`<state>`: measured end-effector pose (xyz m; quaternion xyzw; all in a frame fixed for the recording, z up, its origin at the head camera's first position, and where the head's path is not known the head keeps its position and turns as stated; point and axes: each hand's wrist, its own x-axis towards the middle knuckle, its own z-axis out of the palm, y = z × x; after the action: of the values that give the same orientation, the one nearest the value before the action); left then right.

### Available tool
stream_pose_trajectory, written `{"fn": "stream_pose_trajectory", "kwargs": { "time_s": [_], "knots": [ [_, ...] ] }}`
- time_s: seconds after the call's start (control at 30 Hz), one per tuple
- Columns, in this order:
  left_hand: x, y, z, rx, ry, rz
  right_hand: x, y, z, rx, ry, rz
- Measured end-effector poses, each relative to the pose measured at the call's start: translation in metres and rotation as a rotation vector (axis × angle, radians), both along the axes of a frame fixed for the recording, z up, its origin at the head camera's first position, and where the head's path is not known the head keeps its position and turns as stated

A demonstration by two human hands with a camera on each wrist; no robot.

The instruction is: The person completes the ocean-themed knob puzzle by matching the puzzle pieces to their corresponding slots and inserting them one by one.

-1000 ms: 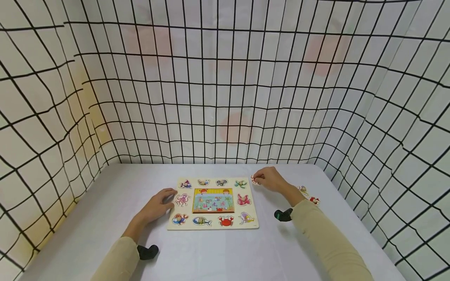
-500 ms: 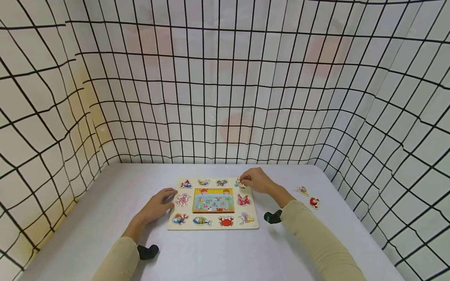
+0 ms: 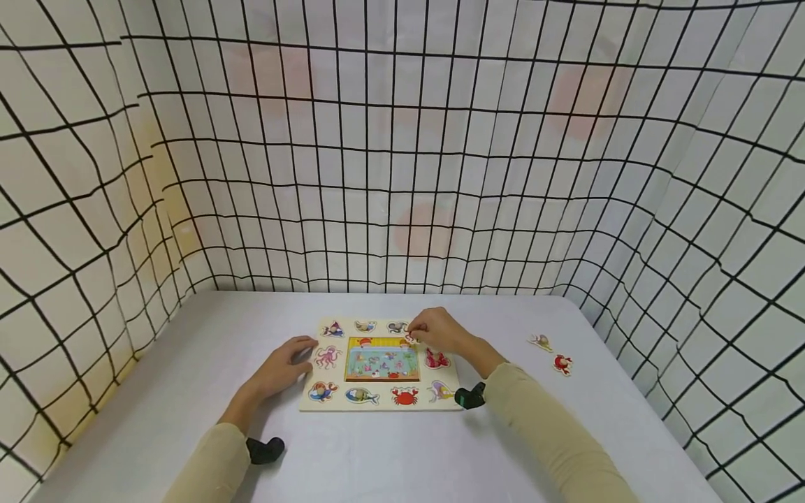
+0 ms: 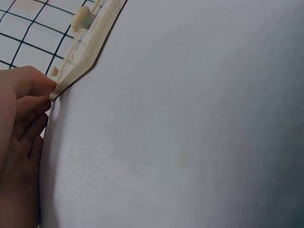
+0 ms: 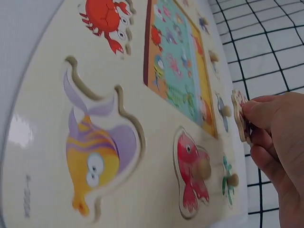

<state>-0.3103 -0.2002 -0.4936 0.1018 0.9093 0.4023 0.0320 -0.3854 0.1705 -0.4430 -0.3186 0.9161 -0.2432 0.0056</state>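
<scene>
My right hand [image 3: 443, 332] pinches a small wooden puzzle piece [image 5: 240, 115] between thumb and fingers, above the upper right part of the puzzle board [image 3: 380, 405]. In the right wrist view the piece is seen edge-on with reddish marks, so its full picture is hidden. My left hand [image 3: 286, 365] rests at the board's left edge, its fingertips touching it. On the board, a red fish piece [image 5: 191, 173] with a knob sits in its recess. The recesses of the yellow-and-purple fish [image 5: 97, 159] and the red crab [image 5: 102, 19] hold only printed pictures.
To the right of the board lie two loose pieces: a red crab piece [image 3: 562, 364] and a yellowish piece [image 3: 541, 341]. A black grid net [image 3: 390, 209] surrounds the white table [image 3: 377, 454] at the back and sides.
My right hand has moved left with the puzzle piece, from beyond the board's upper right corner to above the board. My left hand stays at the left edge.
</scene>
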Motion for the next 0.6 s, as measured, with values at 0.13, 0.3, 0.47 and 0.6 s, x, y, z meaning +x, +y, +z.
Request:
{"fn": "stream_pose_trajectory", "kwargs": {
  "time_s": [0.13, 0.3, 0.47, 0.6],
  "knots": [
    [0.000, 0.002, 0.000, -0.005, -0.001, -0.001, 0.003, -0.009, -0.001, 0.000, 0.010, 0.036],
    [0.000, 0.000, 0.000, -0.005, 0.027, -0.020, 0.003, -0.023, -0.001, 0.012, 0.046, 0.084],
    [0.000, 0.000, 0.000, -0.012, 0.045, -0.039, 0.005, -0.033, -0.004, 0.013, 0.080, 0.150],
    [-0.001, 0.000, -0.001, -0.008, 0.040, -0.041, 0.007, -0.041, -0.005, -0.003, 0.089, 0.177]
  ]
}}
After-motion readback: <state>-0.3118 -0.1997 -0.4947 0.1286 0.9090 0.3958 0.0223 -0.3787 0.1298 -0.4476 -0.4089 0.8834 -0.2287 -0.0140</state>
